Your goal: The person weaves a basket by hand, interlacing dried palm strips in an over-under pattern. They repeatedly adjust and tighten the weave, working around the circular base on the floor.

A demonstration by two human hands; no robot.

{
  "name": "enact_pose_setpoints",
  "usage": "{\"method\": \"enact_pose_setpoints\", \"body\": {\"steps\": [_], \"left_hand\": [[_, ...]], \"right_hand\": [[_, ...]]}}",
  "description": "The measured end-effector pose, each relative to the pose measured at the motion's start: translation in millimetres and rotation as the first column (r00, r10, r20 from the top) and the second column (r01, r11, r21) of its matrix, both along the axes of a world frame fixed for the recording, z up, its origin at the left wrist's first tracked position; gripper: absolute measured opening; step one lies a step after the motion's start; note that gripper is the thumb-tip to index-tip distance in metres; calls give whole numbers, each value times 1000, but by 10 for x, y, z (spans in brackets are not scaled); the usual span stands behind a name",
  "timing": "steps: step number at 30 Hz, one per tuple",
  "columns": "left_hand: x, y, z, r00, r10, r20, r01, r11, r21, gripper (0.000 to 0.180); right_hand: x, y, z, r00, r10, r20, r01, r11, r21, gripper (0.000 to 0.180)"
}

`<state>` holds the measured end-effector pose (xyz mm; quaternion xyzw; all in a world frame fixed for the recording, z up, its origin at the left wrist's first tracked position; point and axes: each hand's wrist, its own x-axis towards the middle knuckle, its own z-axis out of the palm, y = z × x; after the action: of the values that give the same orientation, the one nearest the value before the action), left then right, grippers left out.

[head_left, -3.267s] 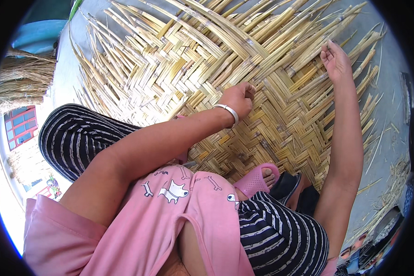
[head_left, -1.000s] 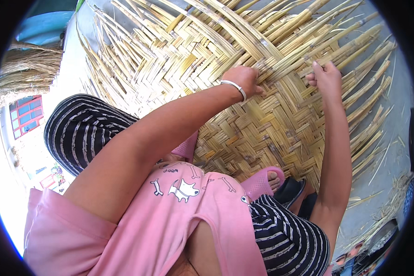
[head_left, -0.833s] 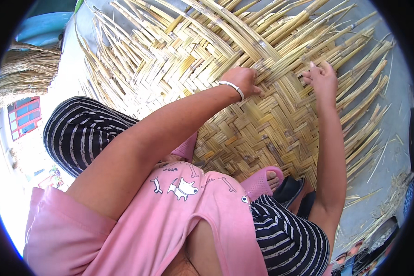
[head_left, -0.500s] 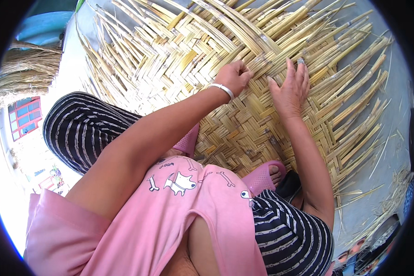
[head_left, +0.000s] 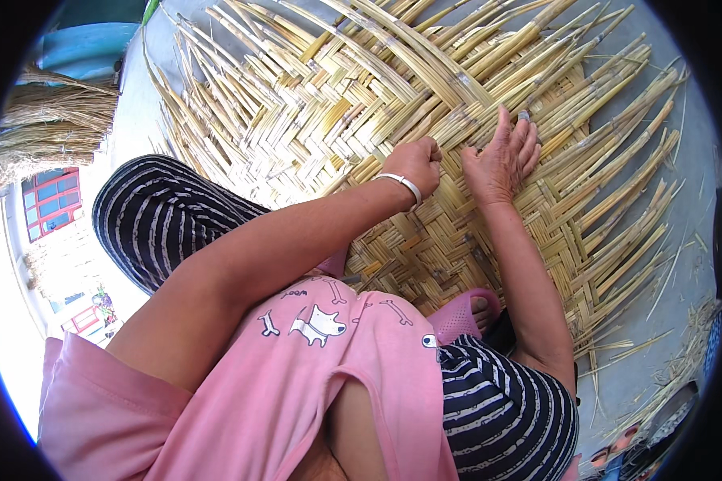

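Observation:
A woven mat of flattened yellow reed strips (head_left: 425,232) spreads in front of me in a diagonal pattern, its long loose ends fanning out at the far and right edges. My left hand (head_left: 415,167), with a white bangle at the wrist, is closed in a fist over the middle of the weave. Its curled fingers hide whatever they may grip. Just to its right, my right hand (head_left: 501,160) lies on the reed strips with its fingers stretched out and a band on one finger. A gap of bare weave separates the two hands.
Under the mat is a grey floor (head_left: 658,321) with scattered reed bits at the right. One pink slipper (head_left: 461,317) stands on the mat's near edge. Bundled dry stalks (head_left: 56,120) lie at far left, beside a blue object (head_left: 80,48). A red-framed window (head_left: 52,204) shows at left.
My left hand has drawn slightly toward me and curled tighter. My right thumb has folded in while the other fingers stay on the strips. The view has shifted a little.

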<state>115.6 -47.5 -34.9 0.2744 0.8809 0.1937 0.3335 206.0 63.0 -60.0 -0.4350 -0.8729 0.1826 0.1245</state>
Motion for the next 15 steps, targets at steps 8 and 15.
{"method": "enact_pose_setpoints", "body": {"steps": [8,15], "left_hand": [[-57,36,56,993,-99,71,99,995,3,18],[129,337,87,735,-381,-561,525,843,114,37]], "right_hand": [[233,61,-35,979,114,-170,-116,993,2,74],[597,15,109,983,146,-106,-135,985,111,65]]}}
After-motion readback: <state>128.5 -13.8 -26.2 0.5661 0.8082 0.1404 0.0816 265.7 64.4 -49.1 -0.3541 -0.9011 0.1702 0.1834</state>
